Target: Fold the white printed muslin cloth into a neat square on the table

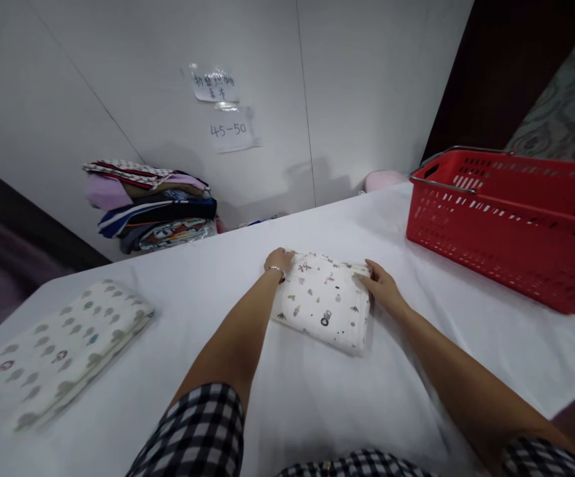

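A folded white cloth (320,301) printed with small plants and animals lies in front of me on the white-covered table. My left hand (279,260), with a bracelet at the wrist, grips its far left corner; some of the fingers are hidden. At the far right corner, my right hand (381,285) holds the edge, thumb on top and the other fingers along the outer side. Off to the left lies a second folded cloth (71,348), white with grey tree shapes, touched by neither hand.
The white tablecloth (193,298) covers the table up to the wall. A red perforated basket (506,245) with metal handles stands at the right. Beyond the far left edge is a stack of folded clothes (156,205). Paper notes (232,129) are taped to the wall.
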